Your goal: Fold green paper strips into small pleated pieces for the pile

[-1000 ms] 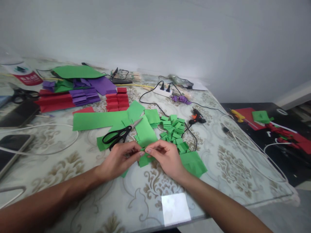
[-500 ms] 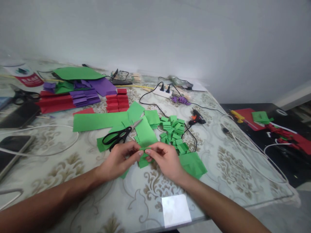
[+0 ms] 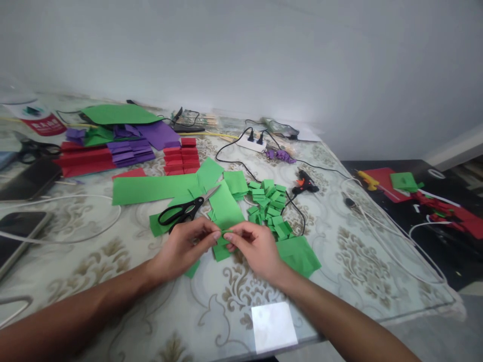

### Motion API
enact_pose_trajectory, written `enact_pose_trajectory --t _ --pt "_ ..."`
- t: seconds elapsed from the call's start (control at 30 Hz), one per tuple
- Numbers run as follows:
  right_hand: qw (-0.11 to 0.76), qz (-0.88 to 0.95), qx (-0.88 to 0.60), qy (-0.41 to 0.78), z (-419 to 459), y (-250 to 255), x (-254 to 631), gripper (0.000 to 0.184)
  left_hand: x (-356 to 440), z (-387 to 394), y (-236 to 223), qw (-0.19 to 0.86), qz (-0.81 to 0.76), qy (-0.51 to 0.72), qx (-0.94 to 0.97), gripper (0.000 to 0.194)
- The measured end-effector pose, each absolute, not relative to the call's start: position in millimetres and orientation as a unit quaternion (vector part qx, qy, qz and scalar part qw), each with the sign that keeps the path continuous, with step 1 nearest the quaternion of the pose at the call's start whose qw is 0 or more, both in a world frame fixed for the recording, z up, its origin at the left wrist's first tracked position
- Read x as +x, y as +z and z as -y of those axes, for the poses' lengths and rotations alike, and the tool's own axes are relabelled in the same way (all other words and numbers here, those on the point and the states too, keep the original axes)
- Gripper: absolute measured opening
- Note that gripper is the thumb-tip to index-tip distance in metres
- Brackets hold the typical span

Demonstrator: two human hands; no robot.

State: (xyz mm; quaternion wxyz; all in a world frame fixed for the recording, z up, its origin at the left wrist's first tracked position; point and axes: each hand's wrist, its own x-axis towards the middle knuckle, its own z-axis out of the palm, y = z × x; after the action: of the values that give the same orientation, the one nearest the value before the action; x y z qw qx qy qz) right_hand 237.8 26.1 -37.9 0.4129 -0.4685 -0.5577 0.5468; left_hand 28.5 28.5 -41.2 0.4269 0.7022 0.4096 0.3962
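Observation:
Between my fingertips is a small green paper piece (image 3: pixel 223 232), mostly hidden by them. My left hand (image 3: pixel 190 249) pinches its left end, while my right hand (image 3: pixel 258 249) pinches the right end. Beneath and beyond the hands lie green paper strips (image 3: pixel 227 203). Black-handled scissors (image 3: pixel 184 210) rest on the paper just past my left hand, blades slightly apart. A pile of small folded green pieces (image 3: pixel 268 201) sits beyond my right hand. Near my right wrist lies a larger green sheet (image 3: pixel 301 255).
Folded red (image 3: pixel 88 158) and purple paper (image 3: pixel 130 151) lie at the back left, near a bottle (image 3: pixel 41 118) and phones (image 3: pixel 22 229). A black glue gun (image 3: pixel 305 183) stands right of the pile, its cord near a power strip (image 3: pixel 251 143). White cables (image 3: pixel 392 251) cross the right side.
My fingertips have shifted slightly on the small green paper piece, and less of it shows between them. The other things stay in place, apart from a slight shift of the view.

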Motion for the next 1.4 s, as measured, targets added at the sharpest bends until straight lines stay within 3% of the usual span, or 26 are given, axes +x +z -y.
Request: enact_pose_trajectory --t 0.2,0.53,0.87,1.13,1.4 --pt "0.41 0.569 -0.458 0.546 -27 -41 238 0.014 29 -30 -44 0.43 -0.419 0.356 0.716 0.021" --pt "0.438 0.544 -0.456 0.551 -31 -28 239 0.031 32 -30 -38 0.42 -0.398 0.325 0.748 0.015" --pt "0.447 0.584 -0.453 0.504 -25 -31 238 0.022 31 -29 -43 0.379 -0.406 0.316 0.769 0.02" --pt "0.419 0.493 -0.421 0.636 -35 -32 241 0.032 29 -35 -43 0.487 -0.397 0.294 0.72 0.028" --pt "0.425 0.501 -0.431 0.619 -33 -31 240 0.031 30 -34 -40 0.522 -0.396 0.291 0.697 0.026"
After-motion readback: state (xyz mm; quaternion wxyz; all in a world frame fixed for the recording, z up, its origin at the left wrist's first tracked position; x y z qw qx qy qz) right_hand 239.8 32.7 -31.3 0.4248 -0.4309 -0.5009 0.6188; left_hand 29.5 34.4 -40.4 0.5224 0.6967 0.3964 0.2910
